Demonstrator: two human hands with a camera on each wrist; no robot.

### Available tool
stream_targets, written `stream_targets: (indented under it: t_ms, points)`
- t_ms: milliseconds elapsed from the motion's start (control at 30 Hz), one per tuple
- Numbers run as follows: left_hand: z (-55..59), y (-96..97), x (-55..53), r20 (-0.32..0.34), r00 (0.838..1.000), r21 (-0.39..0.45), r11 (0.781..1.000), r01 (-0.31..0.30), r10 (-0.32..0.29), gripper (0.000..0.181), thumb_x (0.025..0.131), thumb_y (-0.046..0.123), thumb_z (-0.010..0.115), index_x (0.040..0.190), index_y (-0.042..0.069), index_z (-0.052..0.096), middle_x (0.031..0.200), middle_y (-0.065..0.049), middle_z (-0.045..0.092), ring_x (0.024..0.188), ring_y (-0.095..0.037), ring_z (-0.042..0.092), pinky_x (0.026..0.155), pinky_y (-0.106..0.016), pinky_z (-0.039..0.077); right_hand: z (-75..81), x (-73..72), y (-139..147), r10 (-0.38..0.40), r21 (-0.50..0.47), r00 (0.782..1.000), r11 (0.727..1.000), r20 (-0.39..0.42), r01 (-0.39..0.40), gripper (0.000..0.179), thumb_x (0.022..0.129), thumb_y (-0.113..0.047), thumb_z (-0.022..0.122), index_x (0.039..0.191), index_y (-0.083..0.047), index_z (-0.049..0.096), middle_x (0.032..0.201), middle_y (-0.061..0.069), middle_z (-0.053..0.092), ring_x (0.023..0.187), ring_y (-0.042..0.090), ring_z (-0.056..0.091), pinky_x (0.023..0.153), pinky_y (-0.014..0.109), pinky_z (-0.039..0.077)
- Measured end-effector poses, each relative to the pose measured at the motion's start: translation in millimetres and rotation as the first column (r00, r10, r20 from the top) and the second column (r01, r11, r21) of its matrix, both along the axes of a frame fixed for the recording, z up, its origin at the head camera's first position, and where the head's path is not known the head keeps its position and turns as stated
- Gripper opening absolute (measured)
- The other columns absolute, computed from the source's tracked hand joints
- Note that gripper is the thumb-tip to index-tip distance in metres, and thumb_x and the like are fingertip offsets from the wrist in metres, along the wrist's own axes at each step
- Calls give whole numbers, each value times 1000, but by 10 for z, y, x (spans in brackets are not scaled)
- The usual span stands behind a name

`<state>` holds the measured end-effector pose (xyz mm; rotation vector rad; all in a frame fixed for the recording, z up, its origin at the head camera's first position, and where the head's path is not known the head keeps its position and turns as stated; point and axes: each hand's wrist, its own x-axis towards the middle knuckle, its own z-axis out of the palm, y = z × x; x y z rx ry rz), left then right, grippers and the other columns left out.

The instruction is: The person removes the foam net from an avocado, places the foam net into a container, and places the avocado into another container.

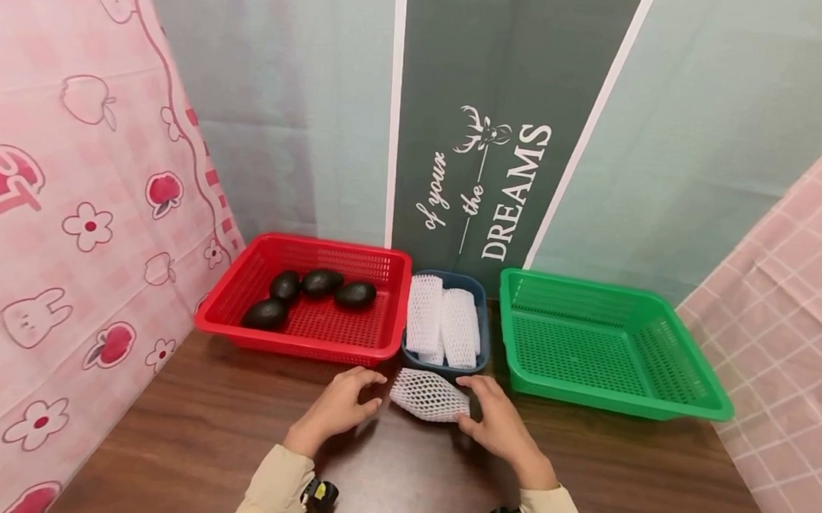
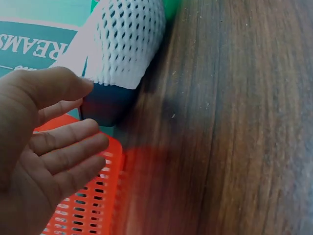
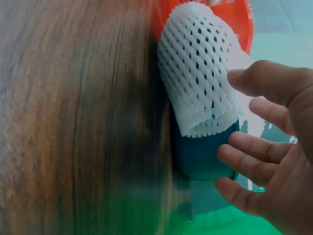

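In the head view a white foam fruit net [image 1: 429, 396] lies between the two hands, in front of the blue bin. It bulges in the middle, and something dark shows through its mesh; I cannot tell whether that is a fruit. The left hand [image 1: 341, 406] is by the net's left end, fingers relaxed and a small gap between. At the other end is the right hand [image 1: 500, 425], its fingertips close to or touching the net. The left wrist view shows the left hand [image 2: 58, 142] holding nothing. In the right wrist view the right hand's thumb [image 3: 259, 78] is beside the net [image 3: 195, 73].
A red basket [image 1: 297, 351] at the left holds several dark avocados [image 1: 322, 283]. Behind the net stands a blue bin [image 1: 483, 328] with more white foam nets [image 1: 459, 327]. At the right is a green basket [image 1: 584, 398]. Printed cloths hang around the brown wooden table [image 1: 401, 486].
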<state>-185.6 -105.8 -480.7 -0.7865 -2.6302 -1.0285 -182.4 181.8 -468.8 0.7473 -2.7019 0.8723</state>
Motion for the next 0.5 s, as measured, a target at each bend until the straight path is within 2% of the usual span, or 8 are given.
stream_targets:
  t_ms: [233,500]
  points:
    - [-45,84,-119,66,997,50,998,35,-38,23,77,0,66,100,0,66,92,-9,64,83,-22,60,73,-33,49,-12,-58,75,-23,28,997,999,72,21,46,72,-10,78,114,-3,61,107,8,60,99,25,57,84,43,45]
    - [-68,139,-168,113,992,96,994,44,-55,19,79,-2,64,98,0,67,92,-8,66,82,-18,62,73,-31,49,-27,-110,91,-2,31,993,1000,116,-2,40,75,-8,74,112,0,62,108,9,62,100,26,58,84,44,45]
